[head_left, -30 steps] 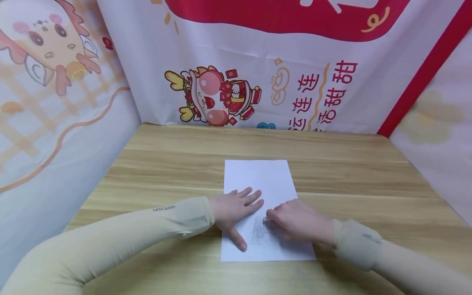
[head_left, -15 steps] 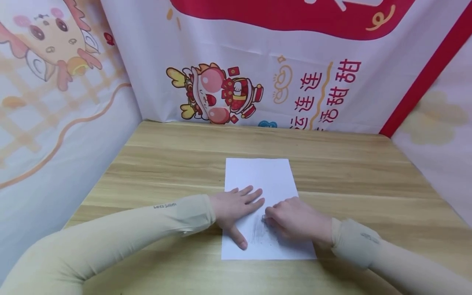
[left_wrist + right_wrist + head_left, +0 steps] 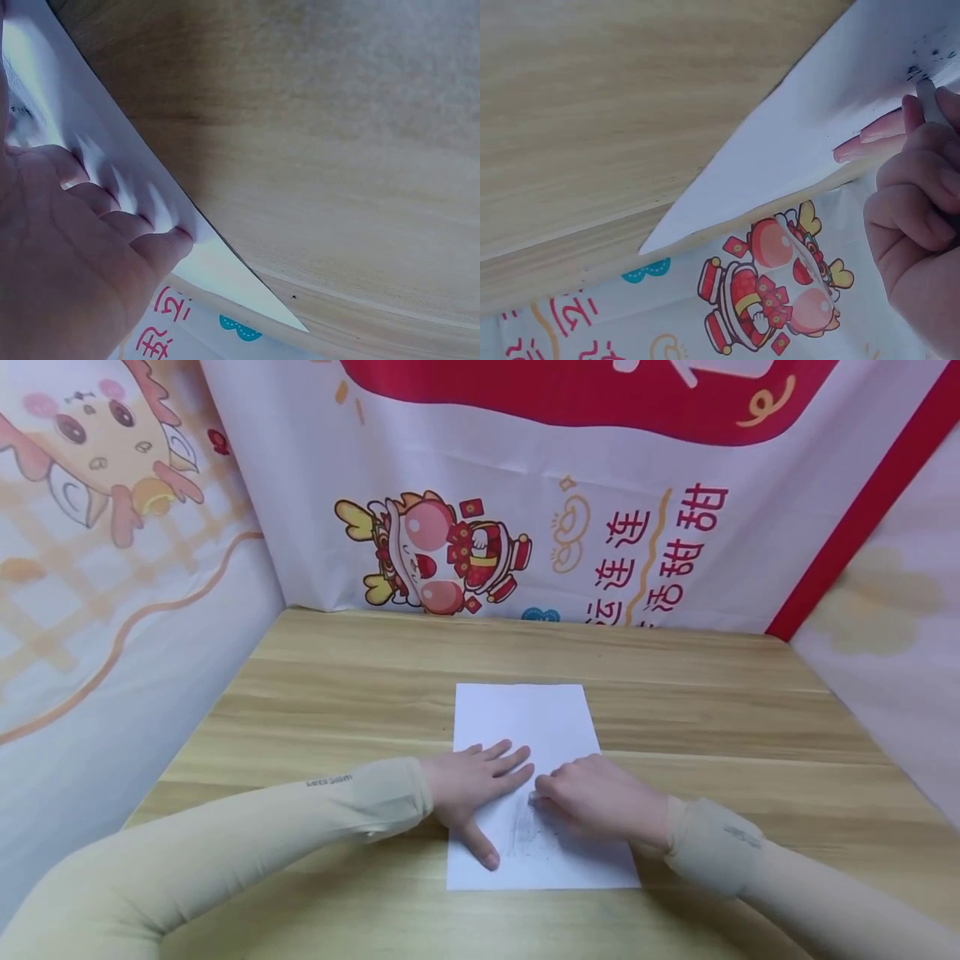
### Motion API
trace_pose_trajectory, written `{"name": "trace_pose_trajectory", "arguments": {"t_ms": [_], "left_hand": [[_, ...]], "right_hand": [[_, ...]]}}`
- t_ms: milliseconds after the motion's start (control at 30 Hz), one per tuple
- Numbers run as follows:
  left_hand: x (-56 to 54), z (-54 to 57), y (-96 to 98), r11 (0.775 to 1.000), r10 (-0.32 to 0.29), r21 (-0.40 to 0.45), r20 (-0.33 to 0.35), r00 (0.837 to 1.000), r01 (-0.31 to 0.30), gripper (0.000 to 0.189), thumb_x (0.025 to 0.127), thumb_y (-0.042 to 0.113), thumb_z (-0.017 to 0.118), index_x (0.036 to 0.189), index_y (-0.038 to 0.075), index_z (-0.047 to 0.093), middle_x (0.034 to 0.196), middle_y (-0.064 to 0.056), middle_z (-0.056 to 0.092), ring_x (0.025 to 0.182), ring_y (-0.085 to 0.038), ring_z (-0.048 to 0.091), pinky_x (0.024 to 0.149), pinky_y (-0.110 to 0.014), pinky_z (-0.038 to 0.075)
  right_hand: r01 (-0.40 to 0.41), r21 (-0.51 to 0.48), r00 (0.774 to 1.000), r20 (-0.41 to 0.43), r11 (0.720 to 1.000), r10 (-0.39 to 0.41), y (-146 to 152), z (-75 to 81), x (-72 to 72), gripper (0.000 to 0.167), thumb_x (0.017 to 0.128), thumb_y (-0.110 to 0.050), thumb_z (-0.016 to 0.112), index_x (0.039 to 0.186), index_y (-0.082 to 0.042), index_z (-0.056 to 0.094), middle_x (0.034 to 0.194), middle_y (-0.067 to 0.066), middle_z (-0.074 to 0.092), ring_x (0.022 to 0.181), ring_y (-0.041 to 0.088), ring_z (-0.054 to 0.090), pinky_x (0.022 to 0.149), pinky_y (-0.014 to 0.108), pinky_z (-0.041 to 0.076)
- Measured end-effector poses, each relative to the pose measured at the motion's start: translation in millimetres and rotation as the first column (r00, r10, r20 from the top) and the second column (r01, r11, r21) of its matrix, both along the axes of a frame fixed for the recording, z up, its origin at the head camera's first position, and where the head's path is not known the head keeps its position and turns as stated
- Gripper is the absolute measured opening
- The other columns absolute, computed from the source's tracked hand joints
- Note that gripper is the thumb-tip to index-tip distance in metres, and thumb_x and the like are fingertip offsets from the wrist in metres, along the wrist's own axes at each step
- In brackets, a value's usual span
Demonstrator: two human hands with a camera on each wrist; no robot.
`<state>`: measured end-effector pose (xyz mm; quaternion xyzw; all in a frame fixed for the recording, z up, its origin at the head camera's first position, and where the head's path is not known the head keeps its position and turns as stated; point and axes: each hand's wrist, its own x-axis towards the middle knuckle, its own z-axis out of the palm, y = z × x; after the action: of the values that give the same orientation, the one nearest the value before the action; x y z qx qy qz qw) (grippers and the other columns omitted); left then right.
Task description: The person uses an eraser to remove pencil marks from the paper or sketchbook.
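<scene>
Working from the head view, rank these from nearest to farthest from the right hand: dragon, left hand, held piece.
1. Held piece: gripped by the right hand.
2. Left hand: to its left, on the paper.
3. Dragon: farther forward, on the backdrop.

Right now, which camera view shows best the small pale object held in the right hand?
The right wrist view: there the small pale object looks largest, pinched by the right hand near dark specks on the paper. The head view shows only a tiny tip at that hand; the left wrist view does not show it.
</scene>
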<state>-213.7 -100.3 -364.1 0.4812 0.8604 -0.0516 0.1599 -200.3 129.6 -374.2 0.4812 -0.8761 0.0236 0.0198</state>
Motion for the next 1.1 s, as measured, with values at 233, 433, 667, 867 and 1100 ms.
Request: {"name": "trace_pose_trajectory", "arguments": {"t_ms": [233,433,667,867,1100], "left_hand": [[1.1,-0.3,-0.2,1.000,0.001,0.008,0.000,1.000,-0.001,0.121,0.072,0.078,0.065,0.158,0.009,0.014,0.163,-0.012,0.004,0.147,-0.033,0.004,0.115,-0.048,0.018],[0.4,1.0,0.0,1.000,0.004,0.000,-0.001,1.000,-0.004,0.121,0.073,0.078,0.064,0.158,0.009,0.013,0.163,-0.012,0.004,0.147,-0.032,0.003,0.116,-0.047,0.017],[-0.7,1.0,-0.9,1.000,0.005,-0.010,0.012,1.000,-0.005,0.120,0.073,0.077,0.064,0.159,0.010,0.013,0.163,-0.012,0.004,0.147,-0.032,0.004,0.116,-0.047,0.016],[-2.3,1.5,-2.4,1.000,-0.001,-0.013,0.003,1.000,0.002,0.120,0.074,0.078,0.063,0.158,0.009,0.014,0.163,-0.011,0.003,0.148,-0.032,0.003,0.115,-0.048,0.018],[0.0,3.5,-0.2,0.999,0.008,-0.039,0.000,1.000,-0.008,0.119,0.074,0.078,0.063,0.159,0.010,0.013,0.164,-0.010,0.003,0.148,-0.031,0.003,0.115,-0.047,0.018]], "right_hand": [[-0.003,0.003,0.999,0.037,1.000,0.003,0.4,1.9,4.6,0.009,0.091,-0.013,0.067,0.084,-0.014,0.063,0.069,-0.006,0.063,0.056,0.008,0.055,0.052,0.031,0.050],[0.015,-0.008,0.999,0.034,1.000,-0.014,2.8,1.7,10.3,0.018,0.093,-0.016,0.065,0.078,-0.016,0.057,0.061,-0.011,0.050,0.051,0.007,0.046,0.047,0.029,0.043],[0.088,-0.013,0.996,-0.028,0.996,-0.089,-12.3,-2.3,5.1,0.011,0.092,-0.018,0.067,0.086,-0.012,0.061,0.066,-0.003,0.060,0.056,0.015,0.057,0.051,0.036,0.049],[0.183,-0.043,0.980,-0.067,0.982,-0.185,-14.7,-3.1,22.7,0.011,0.090,-0.013,0.068,0.081,-0.010,0.063,0.060,-0.002,0.055,0.051,0.016,0.054,0.043,0.033,0.044],[0.405,-0.084,0.913,-0.027,0.911,-0.408,-28.0,2.9,38.3,0.016,0.086,-0.012,0.070,0.073,-0.009,0.062,0.057,0.003,0.053,0.049,0.024,0.056,0.041,0.039,0.045]]}}
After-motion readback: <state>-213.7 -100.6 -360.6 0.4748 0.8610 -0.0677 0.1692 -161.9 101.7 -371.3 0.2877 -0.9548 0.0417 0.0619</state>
